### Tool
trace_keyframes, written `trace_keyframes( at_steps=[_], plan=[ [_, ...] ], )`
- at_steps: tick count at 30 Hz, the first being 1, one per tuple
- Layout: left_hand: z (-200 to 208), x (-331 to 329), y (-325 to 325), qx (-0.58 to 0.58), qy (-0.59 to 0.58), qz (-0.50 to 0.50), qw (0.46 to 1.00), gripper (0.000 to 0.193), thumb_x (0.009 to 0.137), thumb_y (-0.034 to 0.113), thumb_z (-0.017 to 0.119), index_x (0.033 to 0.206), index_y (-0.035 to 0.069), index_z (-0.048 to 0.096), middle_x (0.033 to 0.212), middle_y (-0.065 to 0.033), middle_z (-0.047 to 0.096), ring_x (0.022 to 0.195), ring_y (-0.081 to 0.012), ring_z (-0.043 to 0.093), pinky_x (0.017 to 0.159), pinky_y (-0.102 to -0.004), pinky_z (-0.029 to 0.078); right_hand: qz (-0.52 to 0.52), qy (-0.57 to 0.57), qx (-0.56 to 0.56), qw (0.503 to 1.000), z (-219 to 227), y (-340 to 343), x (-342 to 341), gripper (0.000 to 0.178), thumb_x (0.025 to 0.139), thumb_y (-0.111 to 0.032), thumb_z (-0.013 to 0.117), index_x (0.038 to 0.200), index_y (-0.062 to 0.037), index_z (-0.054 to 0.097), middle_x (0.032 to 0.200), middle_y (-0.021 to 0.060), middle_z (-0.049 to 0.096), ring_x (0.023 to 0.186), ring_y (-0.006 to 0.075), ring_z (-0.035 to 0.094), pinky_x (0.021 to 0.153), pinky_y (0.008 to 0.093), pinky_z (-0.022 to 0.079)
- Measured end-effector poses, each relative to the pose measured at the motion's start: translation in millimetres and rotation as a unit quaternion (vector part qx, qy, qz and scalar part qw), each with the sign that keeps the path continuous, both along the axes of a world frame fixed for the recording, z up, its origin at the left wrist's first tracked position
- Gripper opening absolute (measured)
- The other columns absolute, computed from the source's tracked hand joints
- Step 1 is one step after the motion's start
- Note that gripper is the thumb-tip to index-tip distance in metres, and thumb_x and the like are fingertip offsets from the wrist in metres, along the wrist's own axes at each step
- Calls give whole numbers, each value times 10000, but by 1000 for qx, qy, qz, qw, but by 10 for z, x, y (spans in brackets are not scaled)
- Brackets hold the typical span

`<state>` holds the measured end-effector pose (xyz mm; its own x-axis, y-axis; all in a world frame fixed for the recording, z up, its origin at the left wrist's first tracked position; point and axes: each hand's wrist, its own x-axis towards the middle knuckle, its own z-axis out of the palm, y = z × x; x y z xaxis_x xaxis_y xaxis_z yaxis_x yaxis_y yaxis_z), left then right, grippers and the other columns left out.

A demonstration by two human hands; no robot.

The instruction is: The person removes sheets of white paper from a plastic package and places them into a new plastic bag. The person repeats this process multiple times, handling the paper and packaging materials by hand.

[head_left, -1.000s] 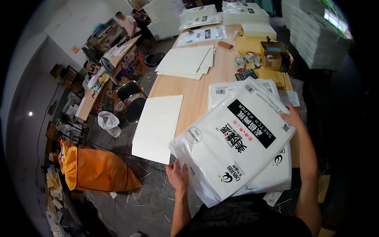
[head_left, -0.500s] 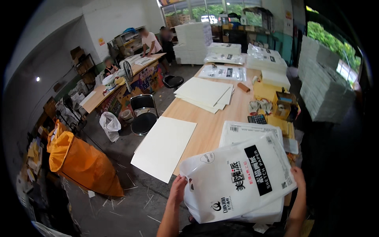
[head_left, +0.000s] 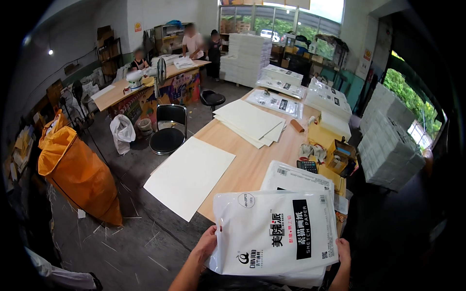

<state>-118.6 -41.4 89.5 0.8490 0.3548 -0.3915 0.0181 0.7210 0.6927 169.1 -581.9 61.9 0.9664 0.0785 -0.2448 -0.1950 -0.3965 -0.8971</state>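
A white printed plastic bag (head_left: 279, 233), wide and flat, is held level between my two hands above the near end of the table (head_left: 206, 203). My left hand (head_left: 208, 242) grips its left edge beside the small handle hole. On the opposite edge, my right hand (head_left: 343, 250) has its fingers closed round the side. Similar white printed bags (head_left: 291, 175) lie beneath and just beyond it. Whether paper fills the held bag, I cannot tell. To the left, a large cream paper sheet (head_left: 191, 174) overhangs the table edge; more loose sheets (head_left: 250, 119) lie farther up.
Beyond the bags are a calculator (head_left: 307, 167) and a yellow box (head_left: 340, 156). Packed stacks (head_left: 327, 99) occupy the far end. A black chair (head_left: 170, 138) and an orange sack (head_left: 80, 174) stand left. People work at another table (head_left: 114, 97); wrapped bundles (head_left: 391, 150) stand right.
The bag has swung from a slant to nearly level, its left end now lying flatter. Both hands keep hold of it, and the whole view has shifted.
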Motion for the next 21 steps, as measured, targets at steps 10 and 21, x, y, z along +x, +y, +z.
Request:
trace_keyframes(
  at_steps=[10, 21],
  plan=[
    [-48, 332, 65, 97, 96, -249, 959, 487, 861, 260, 670, 1275, 30, 554, 1093, -31, 639, 963, -88, 592, 788, -247, 485, 63, -117, -35, 991, 378, 191, 462, 175, 919, -145, 598, 877, 23, 624, 763, 40, 625, 702, 113, 563, 659, 283, 460],
    [-114, 357, -49, 165, 31, -192, 967, 471, 870, 246, 662, 1268, 9, 576, 1218, -91, 610, 1122, -185, 560, 947, -326, 444, 47, -99, -106, 988, -163, 236, 743, 222, 947, -171, 575, 843, 22, 611, 730, 28, 588, 685, 114, 522, 641, 302, 436]
  ],
)
